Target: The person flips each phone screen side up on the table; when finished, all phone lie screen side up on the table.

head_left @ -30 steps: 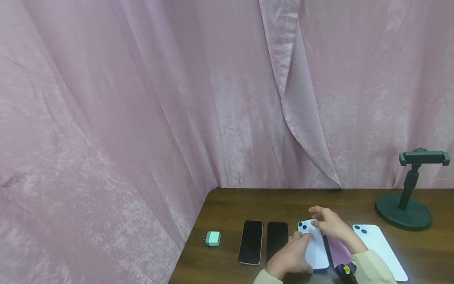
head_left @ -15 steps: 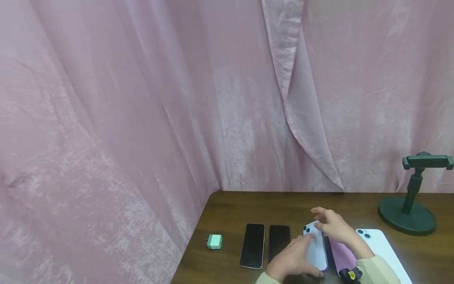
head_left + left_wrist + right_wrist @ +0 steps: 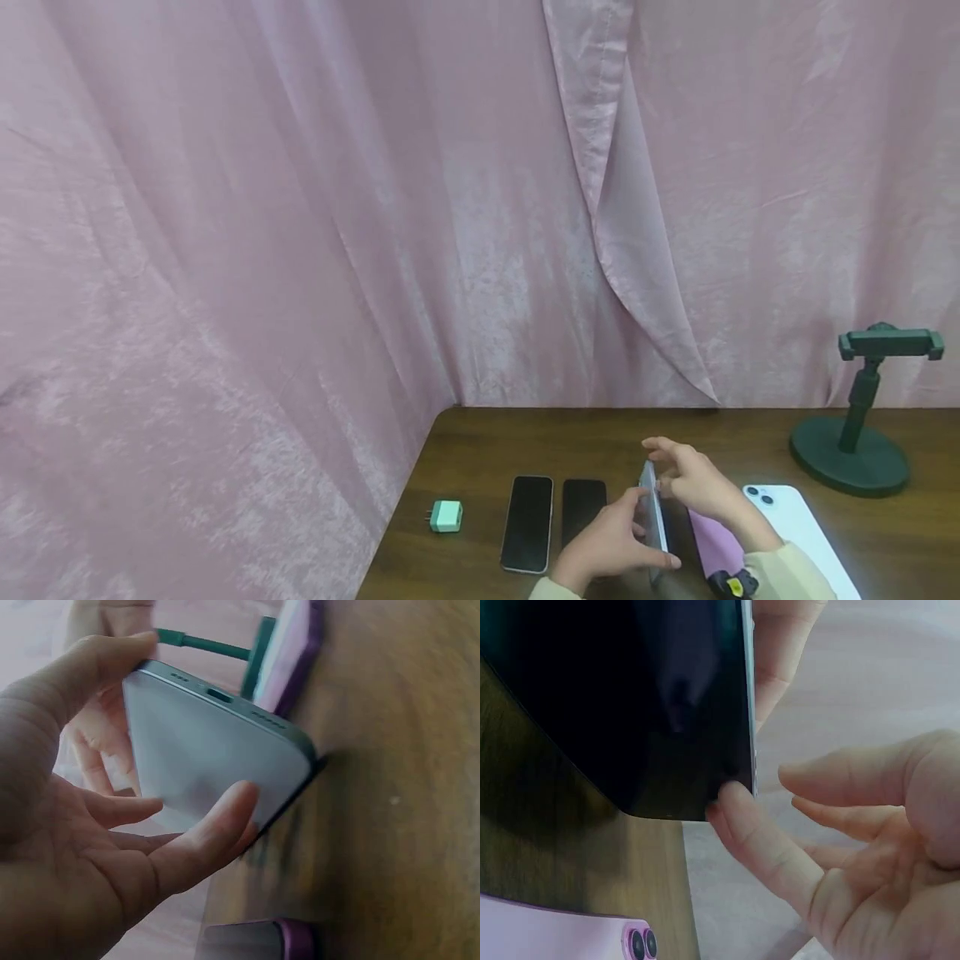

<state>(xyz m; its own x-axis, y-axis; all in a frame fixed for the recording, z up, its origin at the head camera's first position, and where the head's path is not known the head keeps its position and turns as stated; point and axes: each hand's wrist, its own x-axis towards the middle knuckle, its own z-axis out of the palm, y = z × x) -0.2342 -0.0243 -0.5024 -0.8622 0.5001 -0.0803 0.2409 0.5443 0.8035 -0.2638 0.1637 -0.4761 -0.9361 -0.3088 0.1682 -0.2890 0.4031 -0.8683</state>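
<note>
A light blue phone (image 3: 656,508) stands tipped up on its long edge between my two hands. My left hand (image 3: 609,537) grips it; in the left wrist view the thumb is at a corner by the port and the fingers lie against the pale back (image 3: 195,750). My right hand (image 3: 693,482) is at the far end. In the right wrist view one of its fingertips touches the corner of the dark screen (image 3: 622,712), while the thumb stays apart from the phone. Below the right forearm lies a purple phone (image 3: 715,542), back up.
Two phones lie screen up on the left, a silver-edged one (image 3: 527,525) and a dark one (image 3: 583,507). A mint charger plug (image 3: 446,517) is farther left. On the right are a white phone (image 3: 798,533) and a dark green phone stand (image 3: 851,458). Pink curtain (image 3: 480,250) hangs behind the table.
The light blue phone has gone from lying back up to standing on its long edge. My left hand has turned it up, while my right hand keeps near its far end.
</note>
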